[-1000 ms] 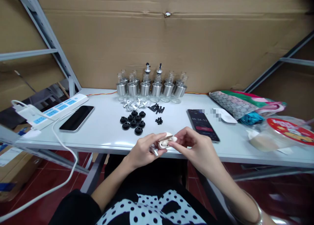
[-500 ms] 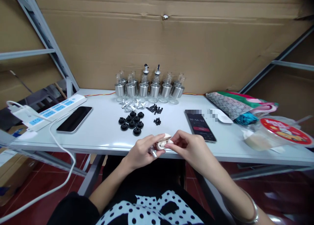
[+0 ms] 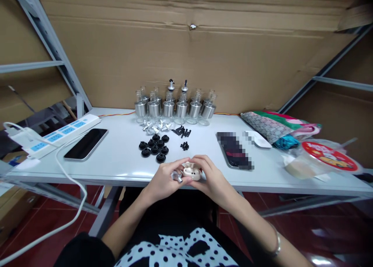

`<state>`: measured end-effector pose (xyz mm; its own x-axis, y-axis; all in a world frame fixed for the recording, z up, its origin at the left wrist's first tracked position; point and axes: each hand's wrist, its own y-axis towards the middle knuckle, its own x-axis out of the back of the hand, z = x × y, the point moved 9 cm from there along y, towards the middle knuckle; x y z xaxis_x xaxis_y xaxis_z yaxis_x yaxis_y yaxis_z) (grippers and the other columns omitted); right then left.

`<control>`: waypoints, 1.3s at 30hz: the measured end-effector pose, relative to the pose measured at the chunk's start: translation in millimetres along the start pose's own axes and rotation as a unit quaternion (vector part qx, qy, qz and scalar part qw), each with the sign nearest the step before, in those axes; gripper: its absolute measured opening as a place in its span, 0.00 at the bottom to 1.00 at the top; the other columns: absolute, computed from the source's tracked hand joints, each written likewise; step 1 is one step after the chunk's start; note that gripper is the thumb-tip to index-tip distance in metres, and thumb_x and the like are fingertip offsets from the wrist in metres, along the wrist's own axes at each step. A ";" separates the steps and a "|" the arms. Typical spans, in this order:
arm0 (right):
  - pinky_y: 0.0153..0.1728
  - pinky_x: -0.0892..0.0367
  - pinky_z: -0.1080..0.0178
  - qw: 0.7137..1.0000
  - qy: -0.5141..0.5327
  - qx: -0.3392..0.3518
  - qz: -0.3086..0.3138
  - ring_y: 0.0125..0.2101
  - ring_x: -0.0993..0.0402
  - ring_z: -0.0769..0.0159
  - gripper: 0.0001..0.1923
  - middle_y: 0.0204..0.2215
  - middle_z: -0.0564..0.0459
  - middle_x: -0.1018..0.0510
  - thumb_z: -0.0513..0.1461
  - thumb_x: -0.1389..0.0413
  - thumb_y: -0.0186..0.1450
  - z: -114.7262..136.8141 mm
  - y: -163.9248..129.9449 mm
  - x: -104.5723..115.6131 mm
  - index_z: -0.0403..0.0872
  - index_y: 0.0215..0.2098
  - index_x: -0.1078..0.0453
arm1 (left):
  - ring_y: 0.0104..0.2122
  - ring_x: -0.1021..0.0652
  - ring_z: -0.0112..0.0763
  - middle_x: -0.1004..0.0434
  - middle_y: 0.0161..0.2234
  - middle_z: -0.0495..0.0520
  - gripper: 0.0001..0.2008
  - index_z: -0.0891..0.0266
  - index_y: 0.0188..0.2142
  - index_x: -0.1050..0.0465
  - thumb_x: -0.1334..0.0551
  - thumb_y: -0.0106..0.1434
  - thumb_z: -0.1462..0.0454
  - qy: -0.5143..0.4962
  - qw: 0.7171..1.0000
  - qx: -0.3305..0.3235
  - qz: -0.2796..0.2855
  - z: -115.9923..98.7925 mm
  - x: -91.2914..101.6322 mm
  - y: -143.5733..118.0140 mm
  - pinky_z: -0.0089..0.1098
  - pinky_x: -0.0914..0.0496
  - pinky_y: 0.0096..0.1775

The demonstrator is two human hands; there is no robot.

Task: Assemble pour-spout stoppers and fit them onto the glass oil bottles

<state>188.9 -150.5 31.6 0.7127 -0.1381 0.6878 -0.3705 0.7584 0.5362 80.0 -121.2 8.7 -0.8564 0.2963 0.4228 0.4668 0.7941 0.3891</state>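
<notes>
A pale grey table [image 3: 119,168] carries everything, its far edge against the cardboard. Along the back stand metal-sleeved glass bottles [image 3: 168,110], in two close rows. Before them lie loose silvery fittings [image 3: 159,126] and, just beside, thin black tubes [image 3: 185,133]; nearer still, a cluster of black flanged stoppers [image 3: 155,148] and a small heap of black caps [image 3: 184,145]. At the left are a white power strip [image 3: 64,134] and a dark-screened smartphone [image 3: 86,144]. Rightward — a second phone [image 3: 234,150], a blurred white object [image 3: 260,139], a patterned fabric bag [image 3: 266,127] and a red-lidded plastic tub [image 3: 329,156].
</notes>
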 end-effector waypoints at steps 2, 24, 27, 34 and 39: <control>0.40 0.27 0.58 0.999 0.030 -0.014 -0.013 0.42 0.28 0.60 0.19 0.43 0.46 0.31 0.40 0.40 0.59 -3.3 -2.1 1.6 0.50 0.47 0.38 | 0.29 0.25 0.27 0.23 0.31 0.52 0.24 0.65 0.51 0.29 0.35 0.56 0.59 -0.009 1.000 0.020 0.011 1.8 -1.1 0.3 0.26 0.29 0.36; 0.39 0.34 0.53 0.862 -0.265 -0.410 -0.137 0.35 0.25 0.51 0.09 0.30 0.41 0.22 0.40 0.45 0.57 -200.2 -55.3 160.5 0.45 0.34 0.27 | 0.25 0.25 0.23 0.25 0.29 0.51 0.13 0.63 0.44 0.28 0.40 0.61 0.60 -0.059 0.997 0.041 0.012 1.8 -1.7 2.3 0.25 0.29 0.30; 0.46 0.35 0.53 0.872 -0.269 -0.391 -0.121 0.45 0.27 0.49 0.11 0.39 0.35 0.23 0.36 0.50 0.58 -203.1 -52.2 156.2 0.42 0.34 0.26 | 0.25 0.26 0.23 0.25 0.29 0.50 0.13 0.63 0.44 0.29 0.41 0.61 0.61 -0.054 0.998 0.044 0.014 2.2 -1.5 2.4 0.25 0.30 0.31; 0.51 0.38 0.48 0.897 -0.299 -0.231 -0.230 0.51 0.33 0.50 0.14 0.50 0.38 0.28 0.37 0.52 0.61 -134.9 -21.6 156.5 0.44 0.39 0.27 | 0.23 0.32 0.22 0.34 0.23 0.44 0.17 0.61 0.46 0.37 0.39 0.59 0.61 -0.072 0.995 0.058 -0.022 6.1 1.1 2.6 0.23 0.35 0.27; 0.42 0.32 0.57 0.982 -0.146 -0.028 -0.117 0.39 0.26 0.61 0.11 0.38 0.47 0.21 0.42 0.51 0.66 -26.7 50.6 91.5 0.47 0.39 0.29 | 0.28 0.31 0.24 0.34 0.31 0.47 0.15 0.59 0.47 0.44 0.43 0.63 0.58 -0.090 0.993 0.021 -0.072 -21.0 26.5 24.3 0.26 0.35 0.32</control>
<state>251.3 -107.8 108.7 0.5705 -0.4830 0.6642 -0.1775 0.7171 0.6740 73.3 -105.2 46.5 -0.9412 0.2650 0.2095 0.3297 0.8555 0.3992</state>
